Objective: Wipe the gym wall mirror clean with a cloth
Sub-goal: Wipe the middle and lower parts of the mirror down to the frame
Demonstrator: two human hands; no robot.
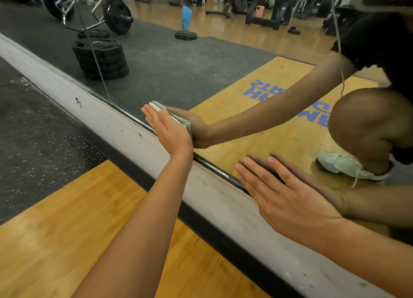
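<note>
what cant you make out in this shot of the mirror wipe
Head view only:
- cloth: mostly covered by the left hand pressing it; only a folded edge shows.
- mirror: upper part cut off by the top edge; smears too faint to tell.
- right hand: palm faces the glass, hidden.

Two hands flat on the mirror, above the ledge.

The mirror fills the view from 10 to 3 o'clock, and the ledge runs under it from 10 down to 5 o'clock. The left hand, just left of centre, lies on the cloth, which sits between palm and mirror at the mirror's lower edge. The right hand, at 4 o'clock, touches the mirror, well apart from the left. Before the ledge lie the mat at 9 o'clock and the boards at 7. Reflected plates stack at 11 o'clock.
</note>
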